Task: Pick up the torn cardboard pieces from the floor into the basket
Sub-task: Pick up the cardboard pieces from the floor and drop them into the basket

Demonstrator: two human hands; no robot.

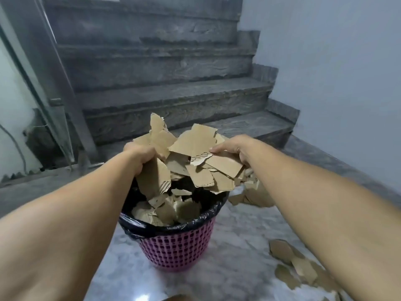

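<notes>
A pink plastic basket (175,248) lined with a black bag (165,228) stands on the marble floor in the middle of the head view. Several torn cardboard pieces (165,211) lie inside it. Directly above its mouth, both hands hold a big bundle of brown cardboard pieces (195,146). My left hand (138,155) grips the bundle's left side and my right hand (234,148) grips its right side. More torn pieces (301,268) lie on the floor at the lower right, and others (253,196) lie behind the basket under my right forearm.
A grey stone staircase (169,88) rises right behind the basket. A pale wall (336,72) closes the right side. A glass railing panel (43,88) slants along the left. A further cardboard scrap (175,298) shows at the bottom edge.
</notes>
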